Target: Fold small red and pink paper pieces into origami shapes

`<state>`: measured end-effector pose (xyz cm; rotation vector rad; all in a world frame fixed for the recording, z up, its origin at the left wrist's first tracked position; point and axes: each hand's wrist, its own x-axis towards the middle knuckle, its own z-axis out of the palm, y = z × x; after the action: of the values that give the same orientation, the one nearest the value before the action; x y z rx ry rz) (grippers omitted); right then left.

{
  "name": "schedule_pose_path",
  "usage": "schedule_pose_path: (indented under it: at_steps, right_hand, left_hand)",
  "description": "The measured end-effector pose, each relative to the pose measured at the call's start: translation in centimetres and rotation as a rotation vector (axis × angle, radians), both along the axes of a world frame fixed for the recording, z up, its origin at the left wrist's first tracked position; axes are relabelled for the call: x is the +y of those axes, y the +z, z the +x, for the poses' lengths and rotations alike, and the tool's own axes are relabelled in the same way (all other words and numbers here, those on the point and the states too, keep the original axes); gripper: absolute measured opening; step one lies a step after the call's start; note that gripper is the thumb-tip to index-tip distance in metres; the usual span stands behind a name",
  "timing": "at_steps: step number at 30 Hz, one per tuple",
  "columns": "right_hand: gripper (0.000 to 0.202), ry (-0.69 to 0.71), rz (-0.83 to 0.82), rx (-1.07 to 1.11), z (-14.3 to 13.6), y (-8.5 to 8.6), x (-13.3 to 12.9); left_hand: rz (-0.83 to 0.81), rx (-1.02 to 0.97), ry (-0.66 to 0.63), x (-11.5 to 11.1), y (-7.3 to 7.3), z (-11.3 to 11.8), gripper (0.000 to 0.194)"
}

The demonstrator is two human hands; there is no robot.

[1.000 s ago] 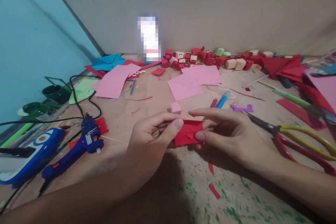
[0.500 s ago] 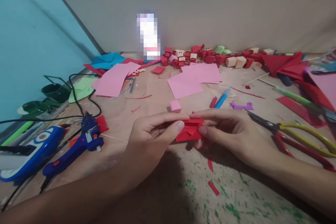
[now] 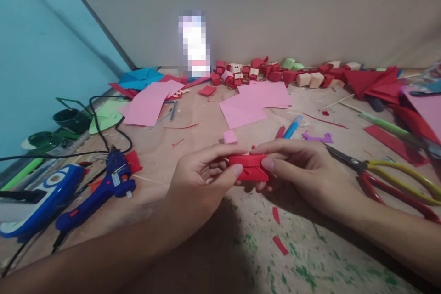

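Taking the red folded paper as landmark: left hand and right hand grip its two ends, pink cube sits just beyond it, scissors right, glue gun left

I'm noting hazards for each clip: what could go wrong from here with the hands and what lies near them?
The red paper is pinched between both hands, so uneven pressure from the left hand or right hand might skew its folds.
The scissors lie with their blades toward the right hand; a backward move could scrape it.
The glue gun shows a small red light near the left forearm, so it may be hot.
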<state>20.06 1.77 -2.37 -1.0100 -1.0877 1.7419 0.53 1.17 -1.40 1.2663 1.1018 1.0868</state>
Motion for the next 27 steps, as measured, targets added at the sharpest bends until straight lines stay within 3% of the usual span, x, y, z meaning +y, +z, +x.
schedule_pose_path:
  at_steps: [10, 16, 27]
  right_hand:
    - [0.012, -0.012, 0.017, 0.017, -0.16, 0.18, 0.04]
    - [0.012, -0.003, 0.008, 0.048, -0.25, 0.21, 0.13]
    - [0.013, 0.007, 0.091, -0.090, -0.07, 0.07, 0.29]
  left_hand:
    - [-0.170, -0.044, -0.026, 0.13, -0.02, -0.22, 0.021]
    - [-0.108, -0.021, -0.011, 0.01, -0.20, -0.06, 0.017]
    - [0.035, 0.082, 0.010, 0.19, -0.19, -0.35, 0.016]
